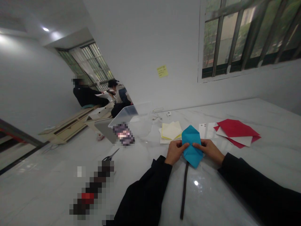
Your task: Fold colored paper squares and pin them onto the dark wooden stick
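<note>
A folded sheet of blue paper (191, 135), with crease lines across it and pointed ends at top and bottom, is held up over the white marbled table. My left hand (174, 152) grips its left edge, thumb pressed on the front face. On the opposite edge, my right hand (210, 150) pinches it the same way, so the two thumbs nearly meet at the middle. Fingers behind the paper are hidden. A thin dark strip (184, 194) runs down the table below the paper; its upper end goes out of sight near the paper's lower edge.
Behind my left hand lie cream and yellow paper sheets (171, 130). Red and white folded papers (237, 131) are to the right. Scissors (110, 156), a clear plastic bin (143, 124) and a blurred-out dark object (94, 188) are on the left. Two people (88, 94) sit farther back.
</note>
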`<state>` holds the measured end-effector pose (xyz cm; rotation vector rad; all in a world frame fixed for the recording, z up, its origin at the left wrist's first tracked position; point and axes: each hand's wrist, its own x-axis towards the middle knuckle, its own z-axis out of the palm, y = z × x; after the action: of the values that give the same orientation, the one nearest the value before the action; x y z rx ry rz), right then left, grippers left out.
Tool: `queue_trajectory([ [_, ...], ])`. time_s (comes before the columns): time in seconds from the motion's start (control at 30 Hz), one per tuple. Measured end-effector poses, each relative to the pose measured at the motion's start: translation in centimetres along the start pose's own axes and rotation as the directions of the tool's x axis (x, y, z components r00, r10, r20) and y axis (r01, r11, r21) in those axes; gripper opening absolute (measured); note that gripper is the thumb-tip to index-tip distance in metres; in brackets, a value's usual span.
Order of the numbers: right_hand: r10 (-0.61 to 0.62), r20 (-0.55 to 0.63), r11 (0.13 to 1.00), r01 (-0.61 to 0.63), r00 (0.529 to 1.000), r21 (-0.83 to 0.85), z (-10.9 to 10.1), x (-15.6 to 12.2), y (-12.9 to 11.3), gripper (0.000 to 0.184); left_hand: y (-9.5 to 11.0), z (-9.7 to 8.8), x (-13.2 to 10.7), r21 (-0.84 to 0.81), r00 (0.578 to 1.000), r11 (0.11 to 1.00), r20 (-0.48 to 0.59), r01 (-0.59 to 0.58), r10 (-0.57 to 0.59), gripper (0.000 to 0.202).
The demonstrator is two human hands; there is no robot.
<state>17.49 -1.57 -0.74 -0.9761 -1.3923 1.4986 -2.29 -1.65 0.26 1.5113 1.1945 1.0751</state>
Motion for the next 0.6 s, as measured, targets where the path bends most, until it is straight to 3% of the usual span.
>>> queue_trajectory([
  [0.6,0.01,0.01,0.994,-0.008,1.0,-0.107,-0.44,0.46,0.75,0.049,0.13,0.19,-0.13,-0.063,0.999,0.998,0.042,0.007,-0.005,0.047],
])
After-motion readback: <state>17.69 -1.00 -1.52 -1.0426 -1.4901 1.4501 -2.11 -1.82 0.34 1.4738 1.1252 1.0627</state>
